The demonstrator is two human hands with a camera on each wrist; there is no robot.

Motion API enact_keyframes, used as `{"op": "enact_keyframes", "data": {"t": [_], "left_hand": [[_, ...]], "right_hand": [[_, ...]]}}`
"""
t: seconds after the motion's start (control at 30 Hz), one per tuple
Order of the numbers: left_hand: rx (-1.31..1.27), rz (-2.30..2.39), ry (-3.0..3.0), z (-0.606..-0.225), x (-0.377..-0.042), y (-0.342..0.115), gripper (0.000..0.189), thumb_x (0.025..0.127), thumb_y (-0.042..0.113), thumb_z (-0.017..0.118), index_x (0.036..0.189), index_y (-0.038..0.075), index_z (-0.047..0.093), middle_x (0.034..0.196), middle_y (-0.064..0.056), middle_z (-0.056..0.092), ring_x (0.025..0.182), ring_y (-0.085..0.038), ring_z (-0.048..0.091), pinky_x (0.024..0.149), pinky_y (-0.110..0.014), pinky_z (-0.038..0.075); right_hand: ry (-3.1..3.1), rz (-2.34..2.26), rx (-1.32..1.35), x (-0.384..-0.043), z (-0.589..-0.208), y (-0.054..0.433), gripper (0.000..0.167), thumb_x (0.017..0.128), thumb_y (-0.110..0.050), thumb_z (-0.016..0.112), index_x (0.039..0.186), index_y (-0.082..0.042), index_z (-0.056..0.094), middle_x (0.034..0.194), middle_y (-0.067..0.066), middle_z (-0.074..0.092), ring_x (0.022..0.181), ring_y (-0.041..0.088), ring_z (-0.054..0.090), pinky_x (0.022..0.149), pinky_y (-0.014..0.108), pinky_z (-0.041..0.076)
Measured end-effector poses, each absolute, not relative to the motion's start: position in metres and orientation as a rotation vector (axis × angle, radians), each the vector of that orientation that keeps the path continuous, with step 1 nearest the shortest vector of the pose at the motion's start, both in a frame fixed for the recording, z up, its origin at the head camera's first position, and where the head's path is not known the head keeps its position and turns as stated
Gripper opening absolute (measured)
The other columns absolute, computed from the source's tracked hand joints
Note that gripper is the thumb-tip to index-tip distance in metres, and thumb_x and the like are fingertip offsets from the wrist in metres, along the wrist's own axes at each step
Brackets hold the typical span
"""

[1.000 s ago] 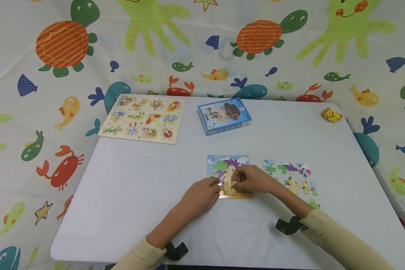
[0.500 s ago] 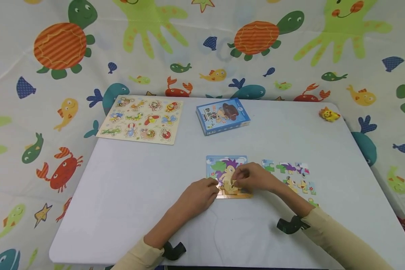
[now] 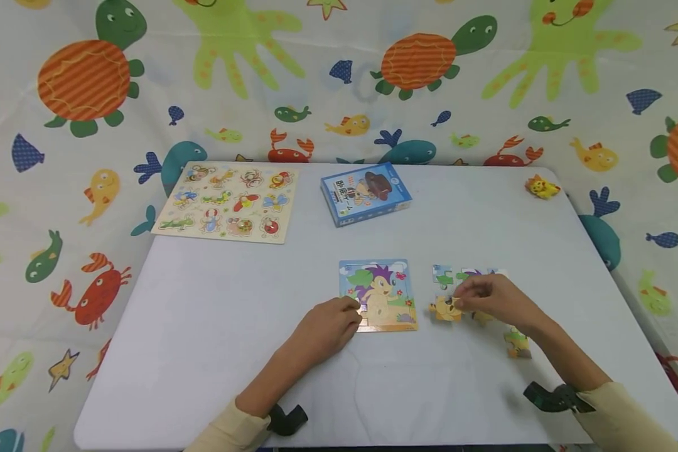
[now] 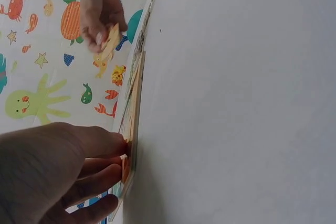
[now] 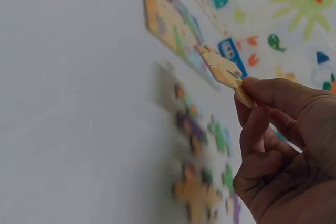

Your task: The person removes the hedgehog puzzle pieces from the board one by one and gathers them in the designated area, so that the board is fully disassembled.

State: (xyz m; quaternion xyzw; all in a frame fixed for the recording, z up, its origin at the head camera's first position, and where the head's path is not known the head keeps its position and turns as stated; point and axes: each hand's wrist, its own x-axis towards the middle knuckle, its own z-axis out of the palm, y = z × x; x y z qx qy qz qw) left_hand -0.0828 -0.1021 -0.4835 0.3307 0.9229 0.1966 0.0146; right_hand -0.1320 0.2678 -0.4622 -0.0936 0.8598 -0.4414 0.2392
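Observation:
A square jigsaw puzzle (image 3: 387, 295) with a purple-haired hedgehog lies flat on the white table. At its lower left edge, my left hand (image 3: 324, 326) has its bent fingers and thumb on the board. The left wrist view shows these fingertips (image 4: 118, 148) gripping there, with a bit of orange between them. My right hand (image 3: 497, 301) pinches a yellow puzzle piece (image 5: 223, 69) between thumb and fingers, lifted off the table to the right of the puzzle. Below and around it lie several loose pieces (image 3: 518, 343), partly hidden by the hand.
A wooden insect peg board (image 3: 223, 201) lies at the back left. Near the back centre stands a blue box (image 3: 367, 194), and a small yellow lion figure (image 3: 542, 187) is at the back right. A patterned cloth (image 3: 339, 75) hangs behind the table.
My right hand has moved right, from over the puzzle to above the loose pieces, and a yellow piece now shows in its fingers. The left hand stays at the puzzle's edge.

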Motion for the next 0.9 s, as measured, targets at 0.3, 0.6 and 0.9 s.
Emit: {"op": "enact_keyframes", "data": {"t": [0.3, 0.6, 0.9], "left_hand": [[1.020, 0.622, 2.869, -0.486, -0.084, -0.103, 0.014, 0.096, 0.017, 0.065, 0.102, 0.014, 0.077, 0.116, -0.002, 0.065, 0.105, -0.017, 0.063, 0.085, -0.032, 0.052], [1.011, 0.636, 2.868, -0.487, -0.084, -0.104, 0.014, 0.096, 0.017, 0.065, 0.102, 0.015, 0.077, 0.116, -0.001, 0.065, 0.104, -0.017, 0.063, 0.085, -0.032, 0.052], [1.003, 0.642, 2.860, -0.488, -0.084, -0.103, 0.015, 0.096, 0.019, 0.065, 0.103, 0.014, 0.077, 0.116, -0.001, 0.065, 0.105, -0.017, 0.062, 0.086, -0.032, 0.052]], "right_hand": [[2.352, -1.181, -0.082, -0.088, -0.473, 0.319, 0.029, 0.090, -0.029, 0.074, 0.105, -0.004, 0.070, 0.087, 0.008, 0.068, 0.079, 0.023, 0.061, 0.065, 0.031, 0.050], [2.450, -1.121, -0.072, -0.075, -0.481, 0.330, 0.028, 0.089, -0.030, 0.076, 0.104, -0.008, 0.072, 0.085, 0.003, 0.068, 0.077, 0.019, 0.061, 0.064, 0.029, 0.050], [2.649, -0.995, -0.157, -0.070, -0.488, 0.329, 0.018, 0.087, -0.029, 0.077, 0.096, -0.014, 0.073, 0.080, -0.003, 0.064, 0.072, 0.015, 0.057, 0.059, 0.027, 0.047]]}}
